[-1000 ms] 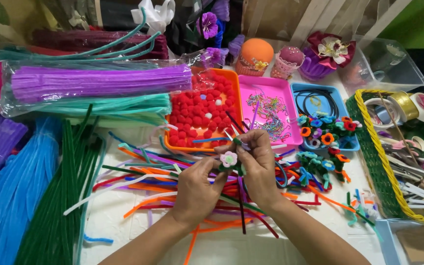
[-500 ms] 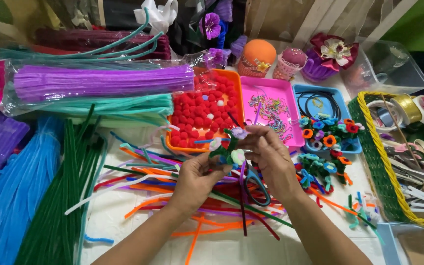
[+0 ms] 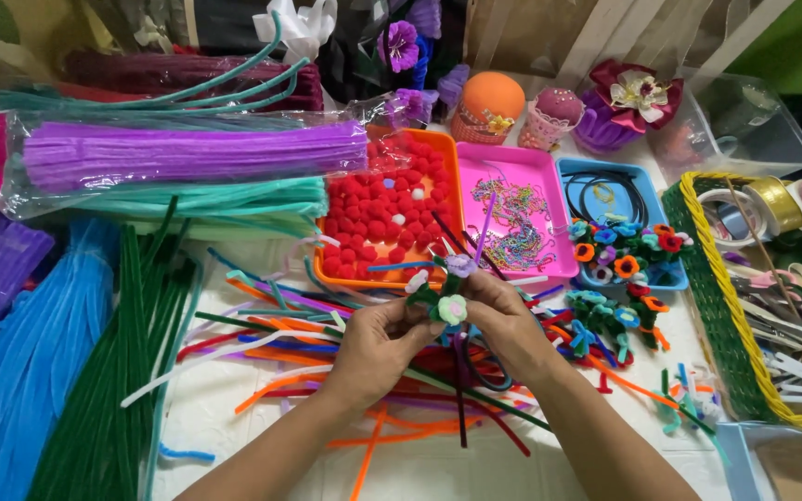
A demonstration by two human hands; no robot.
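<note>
My left hand (image 3: 378, 348) and my right hand (image 3: 503, 325) meet over the middle of the table and together grip a small bunch of pipe-cleaner flowers (image 3: 447, 292). A pale green flower faces me, a lilac one sits above it, and a purple stem sticks up from the bunch. Dark stems hang down between my hands. Under the hands lies a heap of loose pipe cleaners (image 3: 280, 357) in orange, red, purple and green.
An orange tray of red pompoms (image 3: 382, 209), a pink tray of chains (image 3: 512, 218) and a blue tray (image 3: 619, 199) stand behind. Finished flowers (image 3: 614, 311) lie at right, beside a green basket with tape rolls (image 3: 698, 278). Pipe-cleaner bundles (image 3: 187, 158) fill the left.
Both hands have shifted slightly while turning the flower bunch; the right hand rose toward the trays half a second ago and has come back down to the left hand.
</note>
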